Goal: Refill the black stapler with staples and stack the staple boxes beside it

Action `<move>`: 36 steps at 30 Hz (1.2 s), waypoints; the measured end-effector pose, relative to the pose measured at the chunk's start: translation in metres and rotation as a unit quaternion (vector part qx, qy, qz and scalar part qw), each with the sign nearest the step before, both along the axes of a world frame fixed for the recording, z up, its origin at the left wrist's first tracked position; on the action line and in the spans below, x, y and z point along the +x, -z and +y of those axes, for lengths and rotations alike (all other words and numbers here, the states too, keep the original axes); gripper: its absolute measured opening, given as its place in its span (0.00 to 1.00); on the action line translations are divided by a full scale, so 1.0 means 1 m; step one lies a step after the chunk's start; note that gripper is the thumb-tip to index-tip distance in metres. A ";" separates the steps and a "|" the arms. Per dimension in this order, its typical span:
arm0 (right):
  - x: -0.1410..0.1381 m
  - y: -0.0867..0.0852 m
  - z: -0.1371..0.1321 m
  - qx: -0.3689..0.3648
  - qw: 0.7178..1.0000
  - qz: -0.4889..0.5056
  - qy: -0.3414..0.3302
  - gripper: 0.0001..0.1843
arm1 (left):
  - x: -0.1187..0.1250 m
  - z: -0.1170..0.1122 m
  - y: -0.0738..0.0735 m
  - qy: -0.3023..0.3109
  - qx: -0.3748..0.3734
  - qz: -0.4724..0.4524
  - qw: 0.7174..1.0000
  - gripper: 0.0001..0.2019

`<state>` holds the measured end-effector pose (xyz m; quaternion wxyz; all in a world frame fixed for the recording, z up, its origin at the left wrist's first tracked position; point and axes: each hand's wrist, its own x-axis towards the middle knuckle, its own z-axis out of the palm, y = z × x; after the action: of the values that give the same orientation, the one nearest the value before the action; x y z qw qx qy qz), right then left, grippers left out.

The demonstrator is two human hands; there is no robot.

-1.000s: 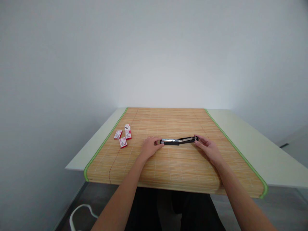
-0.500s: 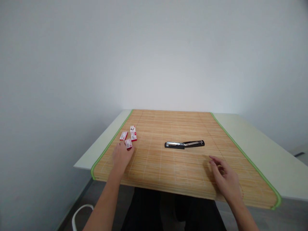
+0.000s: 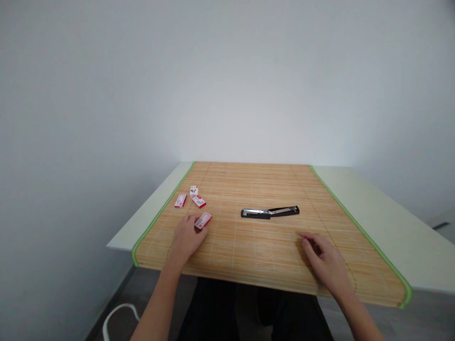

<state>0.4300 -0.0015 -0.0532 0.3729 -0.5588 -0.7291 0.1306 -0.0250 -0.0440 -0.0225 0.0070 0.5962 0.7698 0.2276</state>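
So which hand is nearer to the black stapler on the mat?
Right. The right hand rests on the mat just in front of the right end of the stapler; the left hand is farther off to its left, holding a small red box.

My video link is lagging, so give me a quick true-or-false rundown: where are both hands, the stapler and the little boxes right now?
1. The left hand touches a small red-and-white box on the bamboo mat. True.
2. The right hand grips the stapler. False: it rests on the mat, apart from the stapler, and holds nothing.
3. The stapler lies swung open, flat on the mat. True.
4. All the boxes are stacked in one pile. False: three other boxes lie loose near the mat's left edge, beyond the left hand.
5. The stapler sits off the mat. False: it lies near the mat's middle.
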 end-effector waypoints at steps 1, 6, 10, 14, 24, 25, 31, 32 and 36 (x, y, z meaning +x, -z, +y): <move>0.000 0.000 0.000 0.000 1.000 -0.001 0.002 0.19 | -0.006 0.002 0.002 -0.049 0.003 0.017 0.999 0.19; -0.003 -0.002 0.000 0.007 1.000 -0.014 0.009 0.18 | -0.023 0.013 0.006 -0.196 0.024 0.086 0.977 0.26; -0.004 -0.002 -0.001 0.017 1.000 -0.021 0.002 0.17 | -0.010 0.040 -0.006 -0.190 0.059 0.112 0.974 0.32; -0.004 -0.002 0.000 0.023 1.000 -0.019 0.000 0.17 | 0.002 0.075 -0.021 -0.152 0.025 0.106 0.982 0.28; -0.004 -0.002 -0.001 0.030 0.999 -0.024 -0.004 0.16 | 0.051 0.040 -0.010 -0.056 0.030 0.073 0.995 0.15; -0.004 -0.002 -0.001 0.032 0.999 -0.025 -0.004 0.16 | 0.055 0.032 -0.010 -0.037 0.031 0.051 0.998 0.13; -0.009 -0.008 -0.003 0.040 0.994 -0.072 -0.067 0.15 | 0.074 -0.008 -0.014 0.244 -0.006 -0.139 0.960 0.22; -0.010 -0.011 -0.004 0.043 0.991 -0.091 -0.093 0.16 | 0.076 -0.010 -0.015 0.284 -0.018 -0.156 0.946 0.23; -0.011 -0.023 -0.006 0.047 0.962 -0.173 -0.205 0.20 | 0.081 0.000 -0.022 0.328 -0.046 -0.153 0.931 0.21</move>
<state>0.4189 -0.0080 -0.0300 0.2325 -0.3933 -0.8866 0.0712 0.0561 -0.0441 -0.0009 0.2260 0.7724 0.5310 0.2653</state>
